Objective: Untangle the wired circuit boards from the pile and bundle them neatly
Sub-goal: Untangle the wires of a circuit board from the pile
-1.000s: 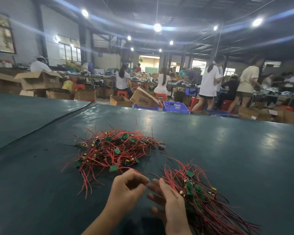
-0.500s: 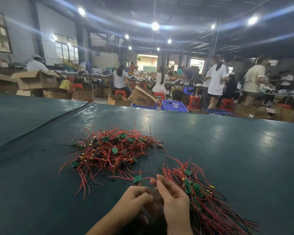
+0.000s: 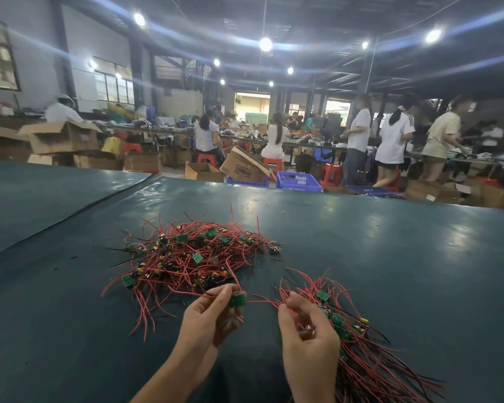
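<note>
Left hand point(image 3: 207, 318) pinches a green board point(image 3: 237, 300) near the pile point(image 3: 192, 257), right hand point(image 3: 306, 338) pinches its red lead point(image 3: 262, 301) beside the bundle point(image 3: 367, 365); best drawn out slow & level, w/ both grips firm, so snags don't drag the pile.

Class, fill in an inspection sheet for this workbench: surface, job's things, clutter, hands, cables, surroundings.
Surface: dark green table, glossy, with a seam at the left.
Job's things: tangled pile ahead; straighter bundle at the right.
Clutter: nothing seen.
Hands: left hand pinches a circuit board; right hand pinches its red wire.
Cables: mostly red, a few black; loose ends stick out of the pile.
Surroundings: cardboard boxes, blue crate, people at far benches.
</note>
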Available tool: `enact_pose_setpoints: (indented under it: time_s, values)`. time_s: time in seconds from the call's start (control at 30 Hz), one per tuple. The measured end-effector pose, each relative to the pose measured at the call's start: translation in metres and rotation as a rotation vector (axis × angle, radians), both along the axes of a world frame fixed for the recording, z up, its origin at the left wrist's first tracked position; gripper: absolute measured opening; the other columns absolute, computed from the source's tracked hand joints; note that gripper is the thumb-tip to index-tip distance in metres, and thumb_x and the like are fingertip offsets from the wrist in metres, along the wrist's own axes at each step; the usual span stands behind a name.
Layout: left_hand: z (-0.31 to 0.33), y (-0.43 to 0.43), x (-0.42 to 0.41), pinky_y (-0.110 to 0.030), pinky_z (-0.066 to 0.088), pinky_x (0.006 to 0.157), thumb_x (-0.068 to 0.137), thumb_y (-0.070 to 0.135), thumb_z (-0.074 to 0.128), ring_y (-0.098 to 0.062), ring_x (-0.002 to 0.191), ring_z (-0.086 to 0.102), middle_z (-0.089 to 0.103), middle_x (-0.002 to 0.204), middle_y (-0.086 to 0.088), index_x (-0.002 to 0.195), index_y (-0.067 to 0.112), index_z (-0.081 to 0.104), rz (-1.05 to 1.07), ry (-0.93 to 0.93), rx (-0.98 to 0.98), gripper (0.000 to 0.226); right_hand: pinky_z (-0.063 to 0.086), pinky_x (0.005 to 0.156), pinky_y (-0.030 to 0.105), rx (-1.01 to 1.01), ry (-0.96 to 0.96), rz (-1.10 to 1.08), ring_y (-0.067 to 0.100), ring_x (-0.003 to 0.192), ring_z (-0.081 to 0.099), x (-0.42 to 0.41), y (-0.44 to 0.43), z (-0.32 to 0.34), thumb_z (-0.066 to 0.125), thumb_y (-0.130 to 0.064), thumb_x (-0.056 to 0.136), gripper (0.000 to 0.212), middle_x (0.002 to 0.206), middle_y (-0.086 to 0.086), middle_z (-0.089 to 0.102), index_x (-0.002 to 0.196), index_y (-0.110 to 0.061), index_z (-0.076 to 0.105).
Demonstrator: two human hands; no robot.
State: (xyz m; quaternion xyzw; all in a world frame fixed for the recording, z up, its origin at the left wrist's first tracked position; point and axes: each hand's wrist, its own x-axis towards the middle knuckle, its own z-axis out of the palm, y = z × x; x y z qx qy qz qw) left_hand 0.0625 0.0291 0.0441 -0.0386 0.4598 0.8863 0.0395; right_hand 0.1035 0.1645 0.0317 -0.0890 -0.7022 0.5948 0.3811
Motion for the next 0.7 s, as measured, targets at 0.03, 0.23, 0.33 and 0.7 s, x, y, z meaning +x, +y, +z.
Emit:
enact_pose_setpoints:
  time_s: [0.03,0.23,0.33,0.7]
  values:
    - [0.0,0.0,0.0,-0.021,0.053,0.045,0.08,0.014,0.064,-0.014,0.056,0.067,0.073,0.078,-0.012,0.087,0.006,0.071,0.02,0.016,0.022,0.013,0.049,0.078,0.033,0.208,0.026,-0.133,0.018,0.092,0.059,0.001,-0.001,0.0,0.077,-0.017,0.079,0.018,0.095,-0.006,0.07,0.095,-0.023,0.075]
    - [0.001,-0.002,-0.001,-0.018,0.055,0.054,0.088,0.002,0.055,-0.013,0.067,0.07,0.074,0.085,-0.01,0.092,0.003,0.069,0.047,0.13,0.021,0.014,0.048,0.061,0.023,0.284,0.042,0.006,0.006,0.058,0.057,0.002,-0.014,-0.002,0.071,-0.028,0.085,0.017,0.065,-0.013,0.062,0.072,-0.038,0.065]
    - [-0.006,0.0,0.0,-0.031,0.057,0.068,0.088,-0.001,0.057,-0.02,0.078,0.07,0.074,0.089,-0.014,0.092,0.004,0.07,-0.021,0.195,-0.206,0.014,0.044,0.058,0.014,0.037,-0.215,0.279,0.002,0.058,0.056,0.002,-0.022,-0.007,0.068,-0.031,0.087,0.005,0.068,-0.006,0.063,0.083,-0.031,0.072]
    - [-0.009,0.006,0.007,-0.019,0.052,0.063,0.08,-0.011,0.066,-0.014,0.068,0.068,0.073,0.077,-0.012,0.089,0.001,0.07,-0.092,0.423,-0.524,0.015,0.051,0.065,0.022,-0.19,-0.317,0.292,0.008,0.066,0.066,-0.004,-0.018,-0.008,0.069,-0.027,0.086,0.017,0.069,-0.005,0.073,0.07,-0.024,0.074]
